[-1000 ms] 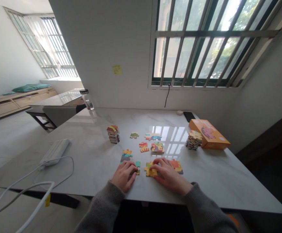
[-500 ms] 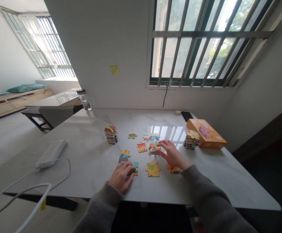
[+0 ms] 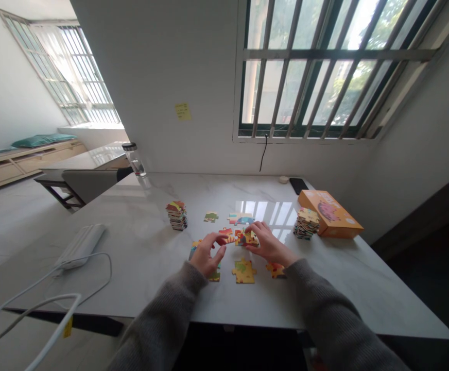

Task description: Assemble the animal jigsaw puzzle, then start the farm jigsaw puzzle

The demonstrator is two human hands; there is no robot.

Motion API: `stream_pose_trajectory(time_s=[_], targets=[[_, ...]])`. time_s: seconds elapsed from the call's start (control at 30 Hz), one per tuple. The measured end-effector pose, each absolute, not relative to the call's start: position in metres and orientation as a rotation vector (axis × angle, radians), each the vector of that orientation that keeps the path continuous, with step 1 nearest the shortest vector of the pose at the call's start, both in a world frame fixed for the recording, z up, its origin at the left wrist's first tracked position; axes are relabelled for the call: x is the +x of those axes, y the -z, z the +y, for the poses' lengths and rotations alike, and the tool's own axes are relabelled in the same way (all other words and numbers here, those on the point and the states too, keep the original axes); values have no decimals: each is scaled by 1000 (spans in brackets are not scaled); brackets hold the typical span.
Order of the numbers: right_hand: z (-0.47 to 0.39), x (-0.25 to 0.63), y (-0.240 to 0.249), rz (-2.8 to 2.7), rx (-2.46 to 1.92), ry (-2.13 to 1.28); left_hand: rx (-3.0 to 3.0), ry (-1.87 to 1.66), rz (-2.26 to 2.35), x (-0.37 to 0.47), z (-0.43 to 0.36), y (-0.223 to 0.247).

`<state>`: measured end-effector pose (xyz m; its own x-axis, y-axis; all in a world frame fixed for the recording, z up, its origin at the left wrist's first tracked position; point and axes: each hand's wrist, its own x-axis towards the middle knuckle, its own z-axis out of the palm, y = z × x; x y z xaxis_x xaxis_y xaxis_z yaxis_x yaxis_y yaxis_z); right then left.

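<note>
My right hand [image 3: 270,243] has thumb and fingers at the edges of a colourful jigsaw piece [image 3: 243,237] in the middle of the table. My left hand [image 3: 209,252] hovers with thumb and index finger apart, its fingertips close to a red and yellow jigsaw piece [image 3: 228,234] just left of that one. Under and beside my left hand lie joined pieces, partly covered. A yellow piece with a green figure [image 3: 243,271] lies nearer to me. An orange-yellow piece [image 3: 276,270] is half hidden by my right wrist.
Behind my hands lie a green piece [image 3: 211,216] and a blue joined strip [image 3: 241,218]. Stacks of pieces stand at left [image 3: 177,216] and right [image 3: 306,223], the latter beside an orange box [image 3: 329,213]. A white power strip [image 3: 81,245] with cables lies at left.
My left hand has lifted off the joined pieces and moved up and right to the red and yellow piece. My right hand has shifted slightly, the colourful piece moving a little left.
</note>
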<state>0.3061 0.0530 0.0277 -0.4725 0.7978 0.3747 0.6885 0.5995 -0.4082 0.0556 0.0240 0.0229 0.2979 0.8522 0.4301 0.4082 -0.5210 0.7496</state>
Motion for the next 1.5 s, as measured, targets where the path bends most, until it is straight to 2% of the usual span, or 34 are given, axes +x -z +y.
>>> stream_pose_trajectory(time_s=[0.2,0.43,0.63,0.8,1.03,1.17,1.33,1.5], targets=[[33,288,-33,-2287,-964,-343,1642,-1135,1054,76,62,-15],[32,285,-23,-2251,-874,-422,1381,-1000,880,70,68,-3],[30,282,-16,-2015,-944,-403,1217,-956,798,69,67,-2],[29,285,-13,-2095,-937,-319,1133,-942,758,71,63,0],[30,287,-12,-2108,-900,-293,1155,-898,716,73,58,-1],[29,295,-19,-2040,-939,-311,1280,-983,750,74,56,-4],[21,327,-27,-1935,-1037,-338,1425,-1047,816,75,52,-4],[1,364,-10,-1922,-1184,-357,1589,-999,869,73,49,1]])
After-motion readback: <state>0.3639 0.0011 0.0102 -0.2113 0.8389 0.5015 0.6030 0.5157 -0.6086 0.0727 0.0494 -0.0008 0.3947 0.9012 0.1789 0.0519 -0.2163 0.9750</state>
